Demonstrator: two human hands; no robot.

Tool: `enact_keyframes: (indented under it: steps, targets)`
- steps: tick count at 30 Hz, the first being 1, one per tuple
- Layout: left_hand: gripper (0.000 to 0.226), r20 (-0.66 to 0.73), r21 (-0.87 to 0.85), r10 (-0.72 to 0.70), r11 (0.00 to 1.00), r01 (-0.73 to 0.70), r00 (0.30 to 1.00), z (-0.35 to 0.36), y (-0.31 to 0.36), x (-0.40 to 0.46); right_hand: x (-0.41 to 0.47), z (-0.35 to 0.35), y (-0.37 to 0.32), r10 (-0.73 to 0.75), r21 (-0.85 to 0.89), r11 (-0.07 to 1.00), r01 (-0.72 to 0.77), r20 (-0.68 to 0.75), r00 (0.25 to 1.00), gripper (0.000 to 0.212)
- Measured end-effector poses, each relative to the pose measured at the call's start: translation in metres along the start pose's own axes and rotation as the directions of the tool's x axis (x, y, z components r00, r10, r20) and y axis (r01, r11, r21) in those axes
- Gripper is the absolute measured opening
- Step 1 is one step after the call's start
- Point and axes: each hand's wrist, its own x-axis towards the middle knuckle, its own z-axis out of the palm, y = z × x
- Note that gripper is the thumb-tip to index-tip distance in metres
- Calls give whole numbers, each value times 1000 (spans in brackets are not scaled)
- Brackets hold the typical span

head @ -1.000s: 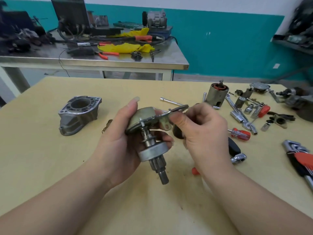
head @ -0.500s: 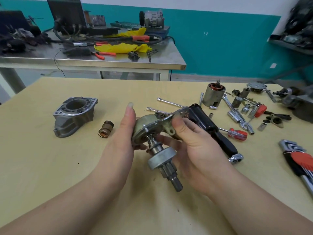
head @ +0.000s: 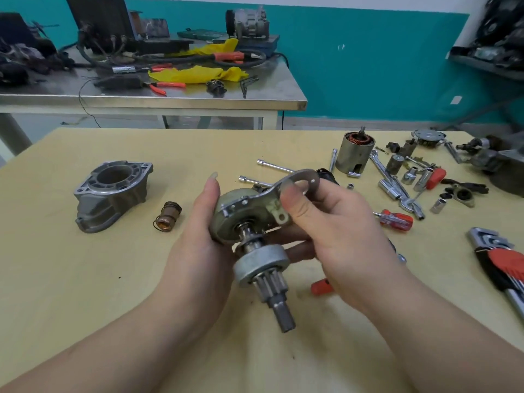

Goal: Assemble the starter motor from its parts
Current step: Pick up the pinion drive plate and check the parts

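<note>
Above the middle of the wooden table (head: pixel 85 279) I hold the pinion drive assembly (head: pixel 262 268), its toothed shaft pointing down toward me. My left hand (head: pixel 198 251) cups its round gear housing from the left, fingers wrapped behind it. My right hand (head: pixel 334 231) pinches the flat metal plate (head: pixel 300 182) fixed on top of that housing. The grey nose housing (head: pixel 110 191) lies at the left, with a small brass plunger and spring (head: pixel 168 215) beside it. The armature in its steel case (head: pixel 354 151) stands upright at the back right.
Sockets, wrenches and a red-handled screwdriver (head: pixel 395 219) are scattered at the right, with a hex key set (head: pixel 502 262) near the right edge. Two long bolts (head: pixel 272 165) lie behind my hands. A steel bench (head: pixel 170 100) with tools stands beyond the table.
Both hands have tilted the assembly so the shaft points more toward me and the plate faces up. The view has shifted slightly; the brass plunger now shows left of my left hand.
</note>
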Motion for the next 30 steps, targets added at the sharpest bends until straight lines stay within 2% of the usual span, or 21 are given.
enact_keyframes:
  steps: [5,8,14,19,21,24,26,30]
  targets:
    - [83,93,207,82,973,-100,992,-5,-6,-3,6,-15,-14,6,-128,992,-3,24,1000,33]
    - [71,179,238,69,965,-111,981,-14,-6,-2,6,-20,-17,33,-166,986,-22,62,998,33]
    - [51,83,194,129,970,-143,988,-17,-11,2,3,-21,-21,90,-313,949,-46,128,988,43]
    - [43,5,145,116,983,-115,993,-13,-13,4,-4,-12,-18,-15,-411,911,27,31,999,51]
    - [43,-18,132,138,982,-135,990,-11,-14,3,-10,-3,-10,-68,-393,918,45,-45,997,52]
    - [47,-41,130,169,978,-163,985,-10,-16,3,-20,16,7,-103,-255,964,73,-108,989,40]
    - [48,-9,137,180,975,-177,984,-12,-18,2,-23,23,13,-84,-162,985,64,-121,989,35]
    - [50,33,209,222,952,-224,975,-18,-19,1,-20,21,16,-33,-107,994,25,-74,997,41]
